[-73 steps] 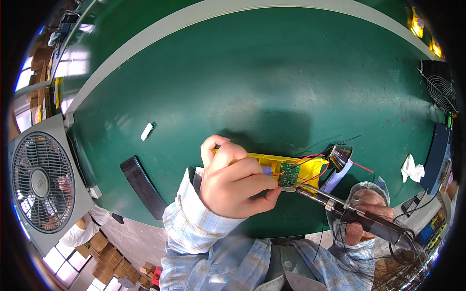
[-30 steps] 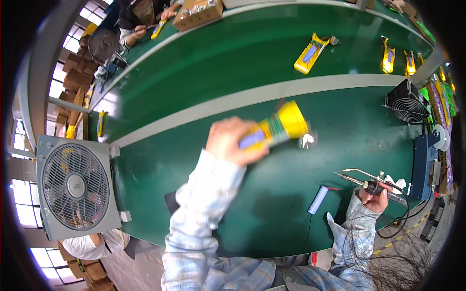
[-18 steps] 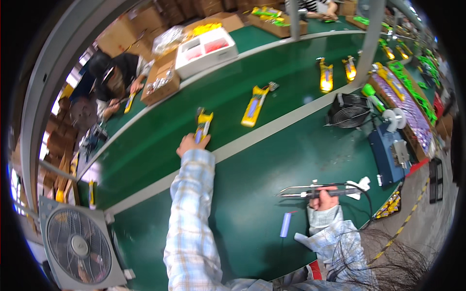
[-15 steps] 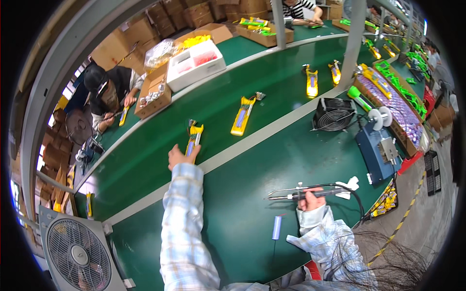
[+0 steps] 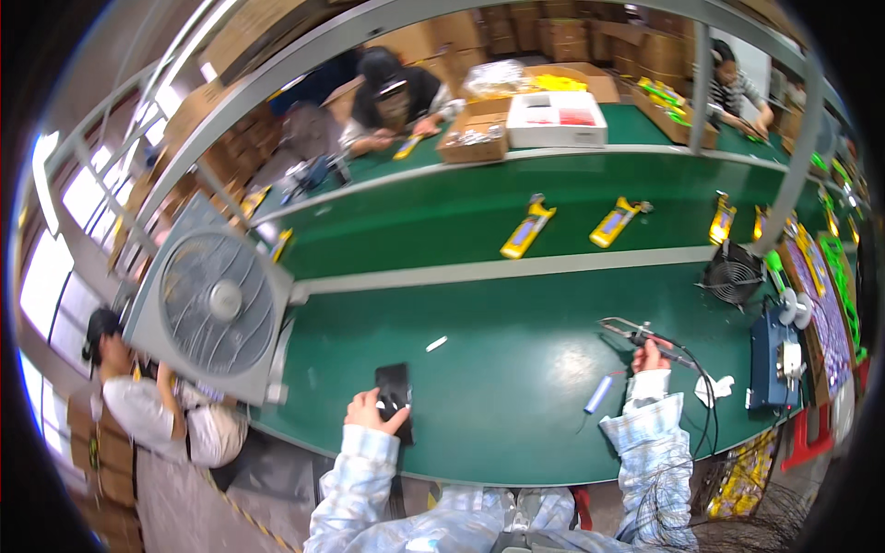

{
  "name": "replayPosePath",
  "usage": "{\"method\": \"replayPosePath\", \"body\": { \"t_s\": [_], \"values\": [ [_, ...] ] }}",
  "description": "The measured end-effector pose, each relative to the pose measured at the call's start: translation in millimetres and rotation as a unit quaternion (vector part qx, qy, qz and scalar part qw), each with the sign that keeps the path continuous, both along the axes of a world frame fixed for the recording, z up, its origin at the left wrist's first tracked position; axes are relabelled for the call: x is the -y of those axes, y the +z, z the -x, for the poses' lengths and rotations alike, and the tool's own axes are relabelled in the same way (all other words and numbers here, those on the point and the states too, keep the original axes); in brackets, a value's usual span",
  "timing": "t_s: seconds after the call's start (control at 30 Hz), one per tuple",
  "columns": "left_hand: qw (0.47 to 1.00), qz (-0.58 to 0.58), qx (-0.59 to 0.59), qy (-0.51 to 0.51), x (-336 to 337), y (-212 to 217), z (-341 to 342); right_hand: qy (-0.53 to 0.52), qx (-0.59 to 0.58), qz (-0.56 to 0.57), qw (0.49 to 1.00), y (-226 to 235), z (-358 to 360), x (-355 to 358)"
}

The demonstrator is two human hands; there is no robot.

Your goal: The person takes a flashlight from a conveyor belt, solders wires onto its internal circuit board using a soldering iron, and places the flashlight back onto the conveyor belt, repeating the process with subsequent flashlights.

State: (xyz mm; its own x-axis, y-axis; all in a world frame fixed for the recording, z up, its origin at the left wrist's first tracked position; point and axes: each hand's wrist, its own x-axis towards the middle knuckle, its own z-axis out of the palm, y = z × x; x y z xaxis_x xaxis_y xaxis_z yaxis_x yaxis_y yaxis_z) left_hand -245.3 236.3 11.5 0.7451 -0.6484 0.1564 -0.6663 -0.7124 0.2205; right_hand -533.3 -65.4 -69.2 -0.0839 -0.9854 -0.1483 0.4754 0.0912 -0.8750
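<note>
My left hand (image 5: 373,411) is at the near left of the green bench, closed about the side of a black smartphone (image 5: 394,380), with the thumb over its face. Further right, my right hand (image 5: 649,358) grips a soldering iron (image 5: 639,335), whose tip points to the left above the bench. A cable trails from the iron's back end. Just below and left of that hand lies a lavender cylindrical battery cell (image 5: 598,394) with thin wires. A small white strip (image 5: 436,344) rests between my hands, nearer the left one.
A grey box fan (image 5: 221,300) stands at the left edge. Yellow housings (image 5: 530,230) lie on the green belt beyond the bench's pale rail (image 5: 442,274). To the right are a small black fan (image 5: 733,275), a blue soldering unit (image 5: 774,359) and crumpled white tissue (image 5: 714,390). Other people sit nearby.
My left hand has let go of the yellow housing on the belt and come back to the phone. The view has swung left. My right hand still holds the soldering iron.
</note>
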Motion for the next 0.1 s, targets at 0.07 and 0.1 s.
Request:
{"method": "replayPosePath", "body": {
  "t_s": [0.07,0.1],
  "values": [
    [0.996,-0.052,-0.007,0.073,-21.3,0.7,15.0,-0.004,-0.021,0.023,1.000,0.6,1.6,-0.8],
    [0.990,-0.098,-0.022,0.098,-23.5,-4.7,14.6,0.014,-0.020,0.028,0.999,1.7,-10.4,-6.7]
  ]
}}
